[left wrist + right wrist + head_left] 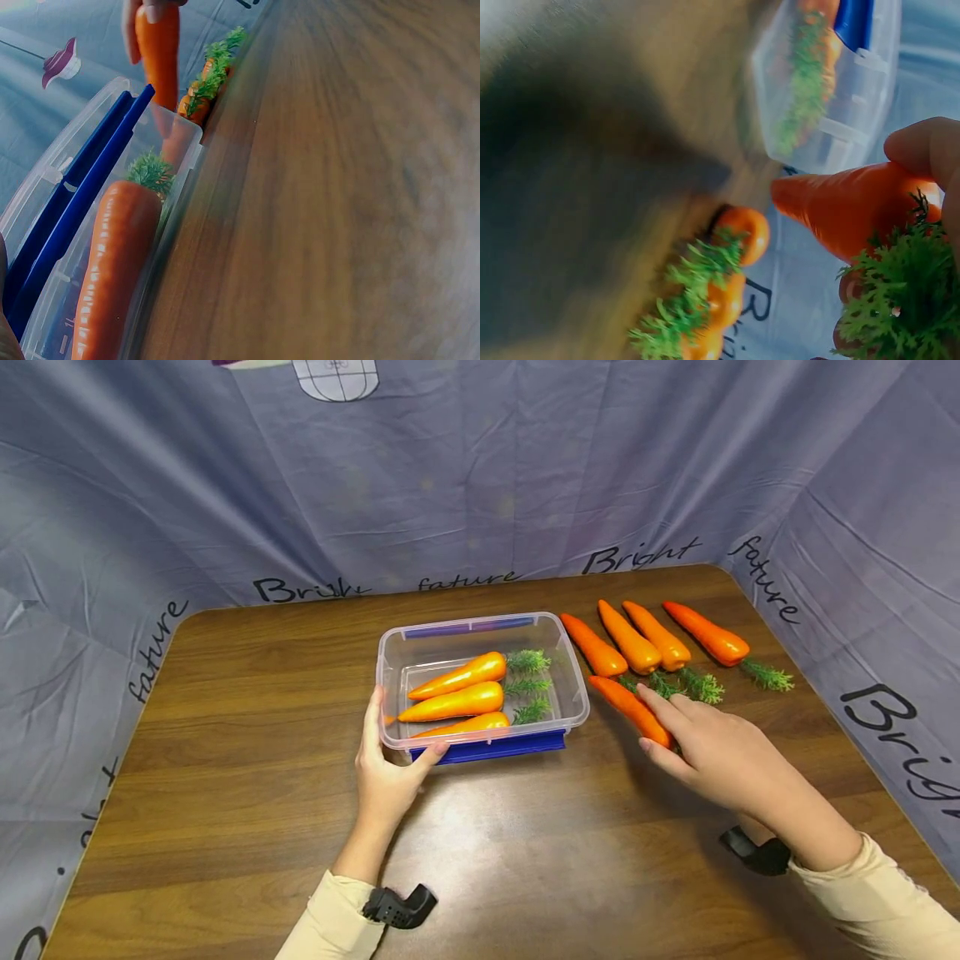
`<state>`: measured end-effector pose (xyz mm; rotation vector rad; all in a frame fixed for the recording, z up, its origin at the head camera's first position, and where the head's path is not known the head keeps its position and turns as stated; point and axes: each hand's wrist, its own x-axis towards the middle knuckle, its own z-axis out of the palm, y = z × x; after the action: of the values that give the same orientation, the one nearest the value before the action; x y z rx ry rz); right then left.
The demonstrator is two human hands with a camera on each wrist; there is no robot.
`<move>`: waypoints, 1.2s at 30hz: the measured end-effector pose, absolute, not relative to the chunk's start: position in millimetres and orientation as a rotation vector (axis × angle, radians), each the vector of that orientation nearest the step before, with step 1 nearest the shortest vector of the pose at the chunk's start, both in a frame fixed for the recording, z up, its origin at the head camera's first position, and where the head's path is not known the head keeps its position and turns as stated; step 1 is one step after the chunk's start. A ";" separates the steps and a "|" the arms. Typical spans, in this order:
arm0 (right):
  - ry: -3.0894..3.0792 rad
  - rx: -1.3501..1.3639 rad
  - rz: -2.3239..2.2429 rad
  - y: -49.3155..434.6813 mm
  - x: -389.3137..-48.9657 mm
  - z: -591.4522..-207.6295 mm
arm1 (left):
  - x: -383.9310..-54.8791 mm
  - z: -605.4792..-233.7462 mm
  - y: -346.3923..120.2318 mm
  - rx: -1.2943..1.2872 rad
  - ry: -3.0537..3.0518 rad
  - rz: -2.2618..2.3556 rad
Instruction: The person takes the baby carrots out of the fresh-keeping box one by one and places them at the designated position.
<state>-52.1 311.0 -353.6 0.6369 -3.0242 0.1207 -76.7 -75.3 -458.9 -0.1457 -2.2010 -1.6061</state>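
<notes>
Right of the clear plastic container (pixel 567 693), the right hand (pixel 723 747) pinches an orange carrot (pixel 633 710) by its thick end, tip slanting toward the container (its near-left corner gripped by the left hand (pixel 390 777)).

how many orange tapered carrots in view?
8: three carrots inside the clear rectangular plastic box with blue clips, four carrots on the brown wooden table beside it, one carrot in the right hand. More could be hidden under the boxed ones.
</notes>
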 end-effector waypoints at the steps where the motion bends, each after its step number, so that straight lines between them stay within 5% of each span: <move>1: -3.025 0.646 0.112 311.2 -51.2 -356.4 | -76.6 -458.9 -75.2 -0.147 -2.199 -1.608; 24: -3.353 0.709 0.262 312.0 -52.0 -385.0 | -76.6 -457.6 -75.8 -0.151 -2.200 -1.612; 36: -3.391 0.490 0.106 309.8 -56.8 -385.1 | -76.1 -456.9 -75.7 -0.142 -2.207 -1.625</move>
<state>-56.8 309.8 -385.1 0.4905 -3.3907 0.1056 -76.1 -75.7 -456.9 -0.1425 -2.2066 -1.6249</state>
